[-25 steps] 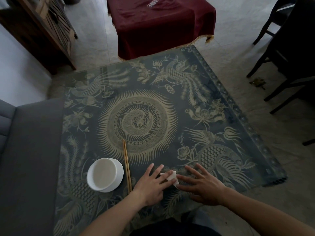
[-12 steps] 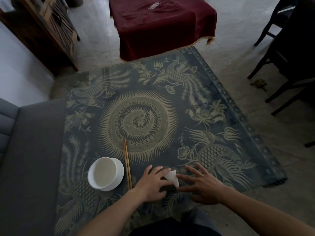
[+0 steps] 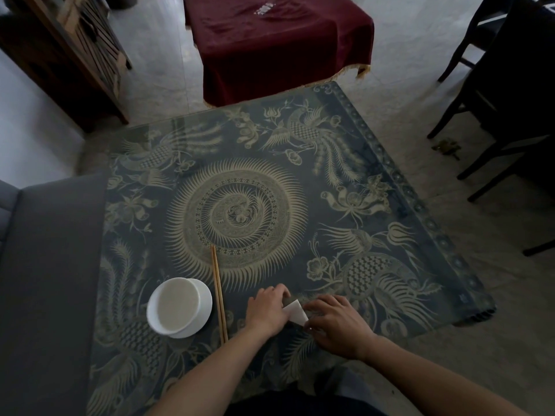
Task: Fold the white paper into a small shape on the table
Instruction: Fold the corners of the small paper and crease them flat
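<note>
Filling the centre of the frame: a table [image 3: 345,181] under a dark cloth patterned with pale birds, flowers and a big central sunburst. Along the left edge, a grey sofa seat [image 3: 51,280]. At top centre, beyond the table's far edge, a maroon-draped piece of furniture [image 3: 279,46] with a gold fringe. In the upper left, a dark wooden cabinet [image 3: 75,55]; in the upper right, dark chairs [image 3: 495,94] on the pale floor. Rising from the bottom edge, two bare forearms, meeting near the table's lower-centre edge. In the lower left of the table, a white bowl [image 3: 179,307] on a white saucer, with a pair of wooden chopsticks [image 3: 218,292] just to its right, lying lengthwise, pointing up-frame. Right of the chopsticks, the left hand [image 3: 267,312], knuckles up, fingers curled down onto the near-left edge of the white paper [image 3: 295,313]. Opposite, the right hand [image 3: 336,324], fingers bent, tips pinching the paper's right side. Between the two hands, low in the frame's centre, the paper itself: a small folded white piece, corner tilted up off the cloth, partly hidden by both hands.
</note>
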